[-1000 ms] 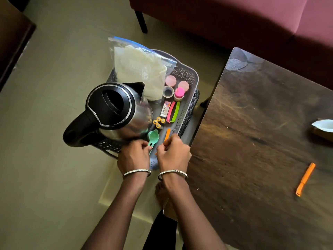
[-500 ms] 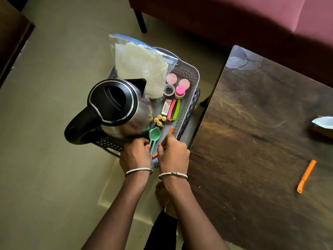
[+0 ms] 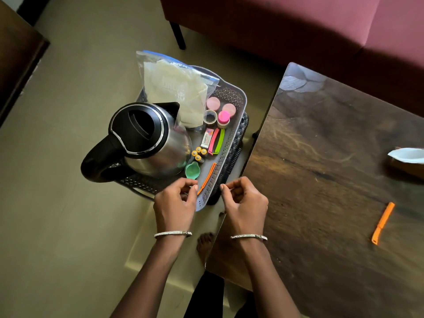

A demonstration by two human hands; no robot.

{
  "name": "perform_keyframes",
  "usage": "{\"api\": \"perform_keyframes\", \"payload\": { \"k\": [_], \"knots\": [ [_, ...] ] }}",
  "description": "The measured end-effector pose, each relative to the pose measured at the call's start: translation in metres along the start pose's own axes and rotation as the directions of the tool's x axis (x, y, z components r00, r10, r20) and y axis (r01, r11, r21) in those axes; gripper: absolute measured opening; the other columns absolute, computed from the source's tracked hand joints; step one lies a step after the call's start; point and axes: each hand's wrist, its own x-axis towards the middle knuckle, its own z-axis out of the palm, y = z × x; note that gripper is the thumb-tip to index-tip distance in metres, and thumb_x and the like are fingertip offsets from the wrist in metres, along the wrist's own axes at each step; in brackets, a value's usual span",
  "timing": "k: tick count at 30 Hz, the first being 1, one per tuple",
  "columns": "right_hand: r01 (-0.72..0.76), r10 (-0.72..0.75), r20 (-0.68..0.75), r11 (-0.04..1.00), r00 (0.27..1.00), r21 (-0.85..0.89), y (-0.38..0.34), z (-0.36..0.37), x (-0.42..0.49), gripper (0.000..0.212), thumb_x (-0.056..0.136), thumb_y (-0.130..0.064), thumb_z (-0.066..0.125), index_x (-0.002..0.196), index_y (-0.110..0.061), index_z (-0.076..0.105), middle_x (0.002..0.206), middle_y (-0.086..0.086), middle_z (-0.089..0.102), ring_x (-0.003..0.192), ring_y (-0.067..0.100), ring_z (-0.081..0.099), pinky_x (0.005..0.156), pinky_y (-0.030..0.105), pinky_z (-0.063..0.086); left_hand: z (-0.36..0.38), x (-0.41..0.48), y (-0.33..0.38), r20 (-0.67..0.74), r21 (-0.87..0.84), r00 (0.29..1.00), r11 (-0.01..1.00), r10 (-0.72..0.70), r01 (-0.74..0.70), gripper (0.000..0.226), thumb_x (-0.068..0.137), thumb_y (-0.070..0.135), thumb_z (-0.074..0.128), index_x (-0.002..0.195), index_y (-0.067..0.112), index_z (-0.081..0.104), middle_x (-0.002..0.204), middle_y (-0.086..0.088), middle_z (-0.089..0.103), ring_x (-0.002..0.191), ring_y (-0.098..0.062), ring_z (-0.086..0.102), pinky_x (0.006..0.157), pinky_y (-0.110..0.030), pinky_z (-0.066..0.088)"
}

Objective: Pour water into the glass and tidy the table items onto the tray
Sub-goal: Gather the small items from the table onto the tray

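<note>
A grey perforated tray [image 3: 231, 94] sits on a low dark stand beside the table. It carries a steel kettle [image 3: 146, 138] with a black lid, a zip bag [image 3: 174, 88], pink lids, a tape roll, clips, batteries, a green spoon [image 3: 192, 171] and an orange stick [image 3: 207, 177]. My left hand [image 3: 176, 205] hovers at the tray's near edge, fingers curled over the spoon's hidden handle. My right hand [image 3: 243, 200] is just right of the tray, loosely curled and holding nothing. A second orange stick [image 3: 383, 222] lies on the wooden table [image 3: 321, 157].
A white object [image 3: 406, 154] rests at the table's right edge. A maroon sofa [image 3: 298, 24] stands behind the table and tray. Dark furniture [image 3: 16, 56] fills the upper left corner. My bare foot [image 3: 205, 245] is on the floor below the tray.
My right hand let go of the orange stick, which now lies on the tray, and drew back to the right. My left hand pulled back slightly from the spoon.
</note>
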Motion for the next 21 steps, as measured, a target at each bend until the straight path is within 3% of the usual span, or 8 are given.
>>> {"api": "perform_keyframes", "payload": {
  "k": [7, 10, 12, 16, 21],
  "knots": [
    [-0.029, 0.030, -0.017, 0.997, 0.999, 0.069, 0.034, -0.036, 0.000, 0.010, 0.086, -0.028, 0.073, 0.078, -0.023, 0.068, 0.063, -0.013, 0.065, 0.059, 0.005, 0.061, 0.061, 0.033, 0.054, 0.024, -0.035, 0.031, 0.059, -0.168, 0.996, 0.984, 0.067, -0.056, 0.005, 0.085, 0.019, 0.072, 0.085, 0.023, 0.074, 0.065, 0.010, 0.069, 0.056, -0.004, 0.065, 0.056, -0.033, 0.059],
    [-0.069, 0.072, -0.025, 0.991, 0.997, 0.113, 0.052, -0.056, -0.001, 0.011, 0.086, -0.026, 0.073, 0.077, -0.022, 0.069, 0.064, -0.012, 0.066, 0.060, 0.006, 0.062, 0.062, 0.032, 0.055, 0.041, -0.053, 0.053, 0.087, -0.169, 0.987, 0.979, 0.133, -0.117, 0.006, 0.085, 0.017, 0.072, 0.083, 0.022, 0.074, 0.066, 0.012, 0.069, 0.057, -0.001, 0.064, 0.055, -0.019, 0.054],
    [-0.076, 0.081, -0.029, 0.987, 0.996, 0.140, 0.065, -0.071, -0.001, 0.010, 0.086, -0.026, 0.074, 0.077, -0.022, 0.070, 0.064, -0.012, 0.066, 0.061, 0.005, 0.063, 0.061, 0.028, 0.053, 0.053, -0.065, 0.066, 0.096, -0.151, 0.980, 0.975, 0.177, -0.162, 0.007, 0.084, 0.016, 0.072, 0.082, 0.022, 0.074, 0.064, 0.014, 0.067, 0.058, 0.002, 0.062, 0.053, -0.005, 0.041],
    [-0.056, 0.063, -0.033, 0.985, 0.997, 0.164, 0.099, -0.115, -0.004, 0.011, 0.086, -0.025, 0.074, 0.077, -0.022, 0.069, 0.065, -0.013, 0.067, 0.062, 0.005, 0.063, 0.057, 0.015, 0.044, 0.082, -0.096, 0.089, 0.144, -0.141, 0.961, 0.966, 0.237, -0.217, 0.008, 0.083, 0.015, 0.072, 0.085, 0.023, 0.075, 0.071, 0.018, 0.069, 0.060, 0.008, 0.059, 0.058, -0.001, 0.037],
    [-0.078, 0.092, -0.080, 0.982, 0.993, 0.172, 0.152, -0.186, -0.005, 0.012, 0.086, -0.021, 0.075, 0.076, -0.020, 0.069, 0.063, -0.012, 0.067, 0.060, 0.006, 0.062, 0.057, 0.011, 0.042, 0.135, -0.147, 0.115, 0.183, -0.154, 0.952, 0.964, 0.244, -0.217, 0.015, 0.081, 0.013, 0.073, 0.083, 0.027, 0.074, 0.072, 0.021, 0.069, 0.064, 0.006, 0.062, 0.060, -0.001, 0.039]
  ]
}}
